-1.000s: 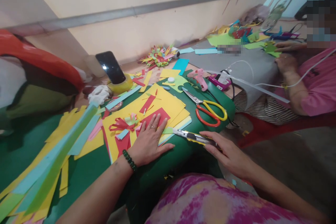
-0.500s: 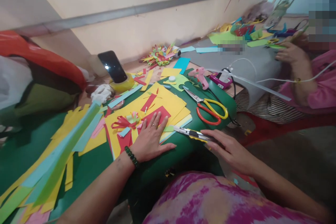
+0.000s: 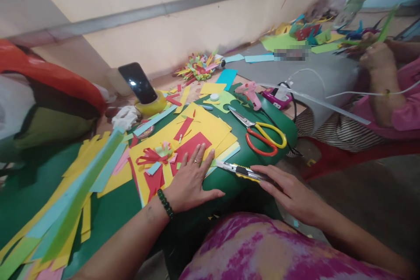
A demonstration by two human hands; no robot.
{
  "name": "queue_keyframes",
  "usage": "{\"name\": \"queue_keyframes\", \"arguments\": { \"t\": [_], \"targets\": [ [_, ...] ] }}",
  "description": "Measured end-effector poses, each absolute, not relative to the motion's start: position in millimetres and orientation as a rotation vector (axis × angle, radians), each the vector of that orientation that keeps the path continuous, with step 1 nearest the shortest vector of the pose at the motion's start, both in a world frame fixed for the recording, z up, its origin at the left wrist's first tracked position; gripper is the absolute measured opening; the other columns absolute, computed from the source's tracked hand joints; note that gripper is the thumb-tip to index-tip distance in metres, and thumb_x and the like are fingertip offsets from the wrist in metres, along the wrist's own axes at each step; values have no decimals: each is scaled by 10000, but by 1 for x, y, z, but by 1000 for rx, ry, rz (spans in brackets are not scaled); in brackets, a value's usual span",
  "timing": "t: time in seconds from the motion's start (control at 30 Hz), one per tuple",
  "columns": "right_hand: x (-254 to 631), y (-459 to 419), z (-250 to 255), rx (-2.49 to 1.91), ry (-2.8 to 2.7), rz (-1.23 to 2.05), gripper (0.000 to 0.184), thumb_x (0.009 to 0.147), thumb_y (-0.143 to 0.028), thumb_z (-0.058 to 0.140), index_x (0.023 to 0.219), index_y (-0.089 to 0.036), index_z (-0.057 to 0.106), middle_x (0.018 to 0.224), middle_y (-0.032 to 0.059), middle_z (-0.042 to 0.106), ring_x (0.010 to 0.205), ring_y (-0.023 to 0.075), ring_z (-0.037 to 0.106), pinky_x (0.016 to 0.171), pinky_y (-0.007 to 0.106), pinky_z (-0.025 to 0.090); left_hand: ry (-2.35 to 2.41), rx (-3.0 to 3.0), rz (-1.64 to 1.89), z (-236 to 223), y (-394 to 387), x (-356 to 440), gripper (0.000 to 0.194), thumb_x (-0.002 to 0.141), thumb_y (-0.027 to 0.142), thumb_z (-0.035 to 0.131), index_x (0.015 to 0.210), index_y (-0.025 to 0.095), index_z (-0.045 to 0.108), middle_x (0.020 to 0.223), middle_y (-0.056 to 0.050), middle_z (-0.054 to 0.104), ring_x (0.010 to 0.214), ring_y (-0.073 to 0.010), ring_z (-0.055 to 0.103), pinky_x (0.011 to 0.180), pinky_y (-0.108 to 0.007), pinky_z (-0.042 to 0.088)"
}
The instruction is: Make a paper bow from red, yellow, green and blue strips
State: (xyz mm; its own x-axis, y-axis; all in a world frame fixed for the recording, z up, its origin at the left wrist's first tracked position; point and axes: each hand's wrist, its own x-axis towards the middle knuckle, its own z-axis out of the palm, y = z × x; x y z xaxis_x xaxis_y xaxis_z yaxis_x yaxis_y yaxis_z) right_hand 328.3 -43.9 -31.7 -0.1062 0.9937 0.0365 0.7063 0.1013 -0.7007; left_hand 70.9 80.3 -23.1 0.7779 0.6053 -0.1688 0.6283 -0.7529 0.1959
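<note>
So we've got long paper strips (image 3: 72, 192) piled on the green desk (image 3: 113, 214), then our left hand (image 3: 188, 183) spread flat over the yellow paper stack (image 3: 210, 129). Our right hand (image 3: 282, 188) pinches a utility knife (image 3: 243, 171), just below the red-and-yellow-handled scissors (image 3: 259, 133).

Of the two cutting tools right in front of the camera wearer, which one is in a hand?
The box cutter, held in the right hand; the scissors lie untouched on the green surface.
</note>
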Motion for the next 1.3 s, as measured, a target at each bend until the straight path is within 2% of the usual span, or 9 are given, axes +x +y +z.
{"name": "queue_keyframes", "arguments": {
  "t": [0.27,0.7,0.83,1.03,1.3],
  "targets": [
    [325,-48,-40,-1598,-1880,710,368,985,-337,386,1287,-214,558,1136,111,684,1007,214,678,857,353,568,971,2747,-138,-22,80,73,1088,748,853,372,1545,137,183,1601,-234,143,1486,-377,66,1137,-609,217],
    [317,-51,-37,-1608,-1870,726,370,985,-341,382,1267,-194,570,1199,121,677,1073,228,666,903,384,561,1026,2668,-311,-10,80,80,1124,744,843,410,1545,100,151,1606,-219,39,1485,-357,6,1168,-578,157],
    [321,-49,-38,-1637,-1852,722,378,982,-365,374,1251,-194,578,1212,124,676,1078,242,668,894,394,565,1054,2701,-242,-3,84,63,1123,739,866,358,1551,125,126,1607,-207,106,1487,-364,72,1152,-602,177],
    [321,-46,-41,-1625,-1863,688,368,981,-362,380,1257,-210,571,1180,110,687,1044,233,678,859,374,576,1030,2859,-160,-19,78,23,1048,762,854,331,1536,154,233,1593,-187,223,1476,-347,183,1171,-561,152],
    [312,-43,-38,-1596,-1926,640,347,982,-317,386,1271,-216,550,1109,90,694,968,200,690,826,342,579,1084,2851,-123,-29,70,25,1053,753,859,338,1528,152,263,1596,-194,211,1479,-370,153,1159,-598,148]
  ]
}}
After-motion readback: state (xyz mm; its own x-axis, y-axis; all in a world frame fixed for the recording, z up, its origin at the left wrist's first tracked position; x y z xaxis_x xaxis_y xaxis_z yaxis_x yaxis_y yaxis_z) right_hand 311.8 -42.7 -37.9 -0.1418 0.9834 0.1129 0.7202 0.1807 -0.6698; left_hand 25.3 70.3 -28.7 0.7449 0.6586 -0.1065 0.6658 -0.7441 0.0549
